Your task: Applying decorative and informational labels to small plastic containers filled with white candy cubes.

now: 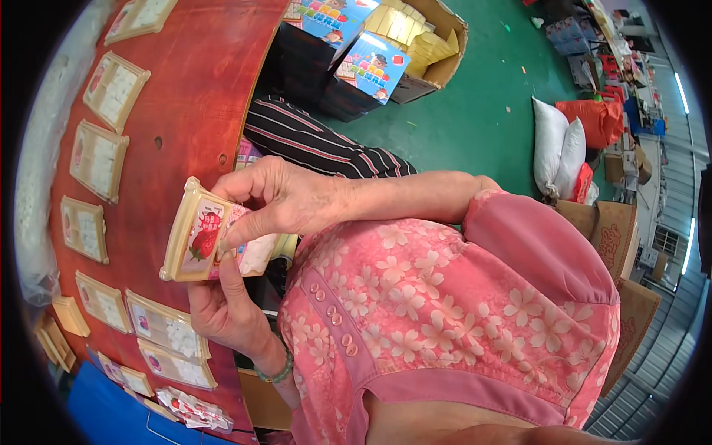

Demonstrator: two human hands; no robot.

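showing a red worktop (200,81) on the person's left, with finished tan trays (113,89) laid out along it in a loose row, each holding white pieces beside a small picture card; about nine such trays can be counted, from the top edge down to the lower left, where a few bare tan frames (68,315) and a flat packet (194,409) also lie. beyond the worktop, an open carton (437,44) of yellow packs and two colourful boxes (374,67) stand on the green floor (475,111). one tray (199,233) is off the worktop, held upright between both hands, just in front of the chest. the left hand (222,308) cups it from below, its grip closed around the lower edge. the right hand (278,196) comes over the top, its grip pinched shut on the tray's right side, with one finger pressing on the strawberry card (208,233). white pieces (258,252) show at the tray's right end. judged from this, most trays are done, and the one in hand looks filled, with its card being seated; setting it down among the others is left.
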